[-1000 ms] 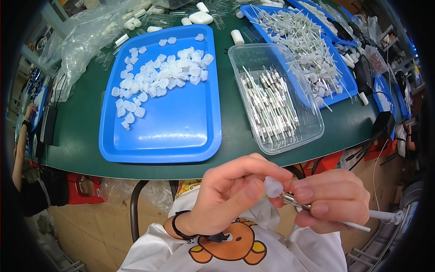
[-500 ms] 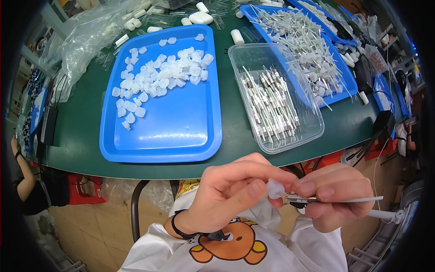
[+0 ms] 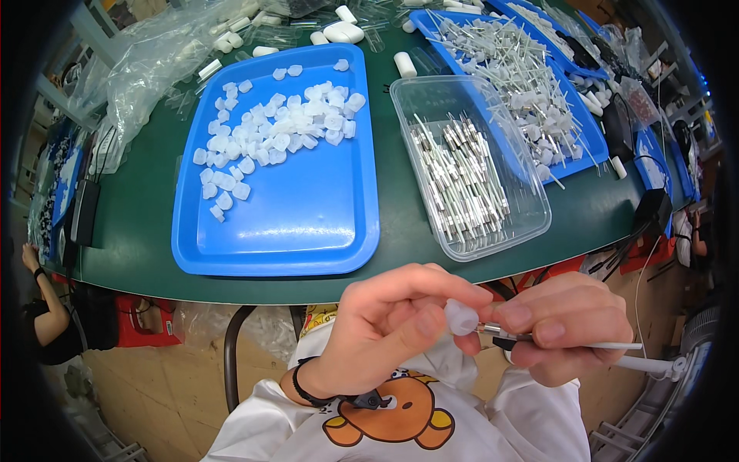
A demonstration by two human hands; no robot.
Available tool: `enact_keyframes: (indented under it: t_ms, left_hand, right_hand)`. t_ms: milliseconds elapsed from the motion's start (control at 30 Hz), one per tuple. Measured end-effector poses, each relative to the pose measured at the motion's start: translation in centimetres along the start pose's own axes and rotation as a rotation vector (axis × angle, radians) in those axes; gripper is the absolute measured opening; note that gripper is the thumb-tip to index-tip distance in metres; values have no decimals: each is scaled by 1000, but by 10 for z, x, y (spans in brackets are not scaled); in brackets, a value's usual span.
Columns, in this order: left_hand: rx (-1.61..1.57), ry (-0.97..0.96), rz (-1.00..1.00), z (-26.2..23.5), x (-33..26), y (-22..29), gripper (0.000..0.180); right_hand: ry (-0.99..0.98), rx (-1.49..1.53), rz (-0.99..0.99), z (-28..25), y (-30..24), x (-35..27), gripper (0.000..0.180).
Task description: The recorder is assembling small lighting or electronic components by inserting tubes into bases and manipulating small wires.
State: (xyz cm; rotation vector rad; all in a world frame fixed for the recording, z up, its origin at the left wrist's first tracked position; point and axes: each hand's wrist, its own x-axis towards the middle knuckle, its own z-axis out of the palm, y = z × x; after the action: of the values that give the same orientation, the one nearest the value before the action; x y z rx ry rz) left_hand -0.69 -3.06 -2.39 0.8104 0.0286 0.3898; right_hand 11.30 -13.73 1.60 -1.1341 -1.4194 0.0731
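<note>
Over my lap, just off the table's near edge, my left hand (image 3: 404,312) pinches a small translucent white plastic cap (image 3: 461,316) between thumb and fingers. Facing it, my right hand (image 3: 570,327) grips a thin rod (image 3: 608,345) with a silvery metal section and a white tail that sticks out to the right. The rod's metal tip meets the cap's opening; how deep it sits inside I cannot tell. Similar caps (image 3: 285,123) lie heaped in a blue tray (image 3: 277,258). Similar rods (image 3: 462,185) are packed in a clear plastic box (image 3: 531,223) beyond my right hand.
At the back right, another blue tray (image 3: 593,142) holds rods with caps on them. White cylinders (image 3: 404,65) and a clear plastic bag (image 3: 142,73) lie along the far side of the green table (image 3: 131,231). Another person's arm (image 3: 48,296) shows at far left.
Both my hands have shifted slightly left with the cap and rod. The cap has turned a little, and the rod tilts slightly more downward to the right.
</note>
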Motion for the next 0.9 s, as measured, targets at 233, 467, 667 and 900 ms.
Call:
enact_keyframes:
  t_ms: [233,467,667,900]
  left_hand:
    - [-135,-145,8,-12,0,-2,28]
    - [-48,-37,13,-5,-1,0,32]
    - [-98,-99,23,-9,0,-2,29]
    - [20,0,30,0,0,0,34]
  right_hand:
    - [2,18,-15,1,1,2,23]
    - [-68,-18,-38,-2,1,5,19]
    - [-75,-36,-60,-3,1,3,21]
    - [32,-2,-59,6,3,0,25]
